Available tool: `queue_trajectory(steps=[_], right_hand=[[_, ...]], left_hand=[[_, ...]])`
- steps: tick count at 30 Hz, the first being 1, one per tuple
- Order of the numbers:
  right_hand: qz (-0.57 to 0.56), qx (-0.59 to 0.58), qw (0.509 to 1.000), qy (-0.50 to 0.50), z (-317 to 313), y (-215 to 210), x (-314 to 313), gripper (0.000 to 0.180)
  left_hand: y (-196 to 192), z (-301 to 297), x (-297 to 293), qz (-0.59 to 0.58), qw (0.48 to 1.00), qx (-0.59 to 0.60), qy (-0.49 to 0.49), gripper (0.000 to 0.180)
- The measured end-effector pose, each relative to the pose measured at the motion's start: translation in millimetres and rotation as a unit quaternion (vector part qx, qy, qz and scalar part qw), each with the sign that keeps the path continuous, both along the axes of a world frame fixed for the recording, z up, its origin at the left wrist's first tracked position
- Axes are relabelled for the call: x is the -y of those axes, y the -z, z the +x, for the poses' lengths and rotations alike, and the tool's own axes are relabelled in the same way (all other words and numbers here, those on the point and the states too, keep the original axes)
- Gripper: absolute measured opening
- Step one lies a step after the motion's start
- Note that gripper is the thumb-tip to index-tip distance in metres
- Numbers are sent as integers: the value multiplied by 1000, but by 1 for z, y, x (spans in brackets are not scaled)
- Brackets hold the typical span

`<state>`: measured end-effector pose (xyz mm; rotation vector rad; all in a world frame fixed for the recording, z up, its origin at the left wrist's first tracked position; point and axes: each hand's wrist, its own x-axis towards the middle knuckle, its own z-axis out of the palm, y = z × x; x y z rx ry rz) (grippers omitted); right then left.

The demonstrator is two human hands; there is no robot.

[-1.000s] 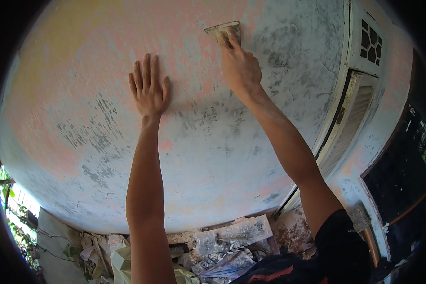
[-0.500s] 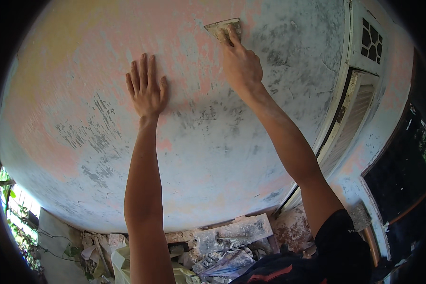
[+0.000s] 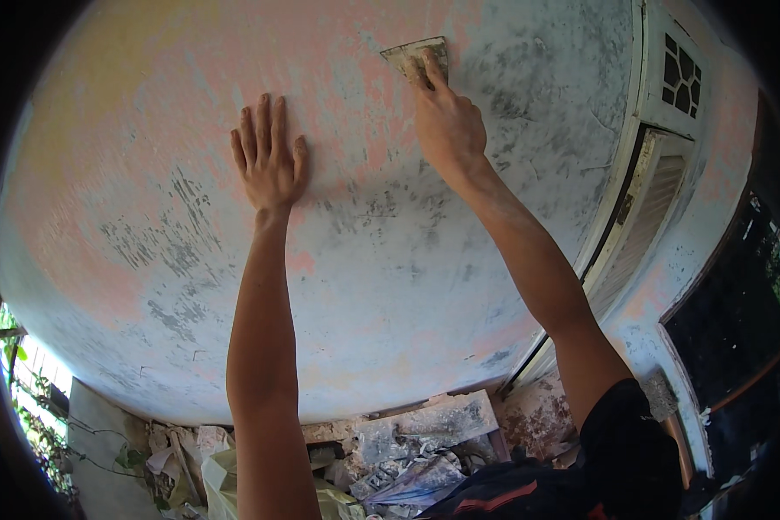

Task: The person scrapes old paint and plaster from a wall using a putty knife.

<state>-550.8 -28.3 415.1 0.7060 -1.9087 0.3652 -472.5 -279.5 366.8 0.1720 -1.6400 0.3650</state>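
A patchy wall (image 3: 347, 295) in worn pink, yellow, white and grey fills most of the view. My left hand (image 3: 269, 169) lies flat on it, fingers stretched upward and thumb apart, holding nothing. Higher up and to the right, my right hand (image 3: 451, 126) grips a putty knife (image 3: 425, 57) with a wide, stained blade. Two fingers lie extended along the back of the tool. Its blade edge is up against the wall, over a border between pink and grey patches; the handle is hidden inside my hand.
Rubble, a dusty whitish board (image 3: 429, 429) and crumpled sheeting (image 3: 221, 481) lie along the wall's foot. A white door (image 3: 654, 204) with a patterned vent (image 3: 681, 76) above stands at the right. A wooden-handled tool (image 3: 678, 442) leans at lower right. Plants (image 3: 39, 433) show at lower left.
My right hand and the putty knife have shifted slightly right and down along the wall. My left hand stays pressed in nearly the same spot.
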Motion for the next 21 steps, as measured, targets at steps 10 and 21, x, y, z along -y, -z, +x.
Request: queue_trajectory(steps=[10, 21], right_hand=[[-8, -20, 1000, -6, 0, -7, -4, 59], [1, -8, 1000, -9, -3, -11, -9, 63]], left_hand=[[-2, 1, 0, -5, 1000, -3, 3, 57], [-2, 2, 0, -7, 1000, -8, 4, 57]])
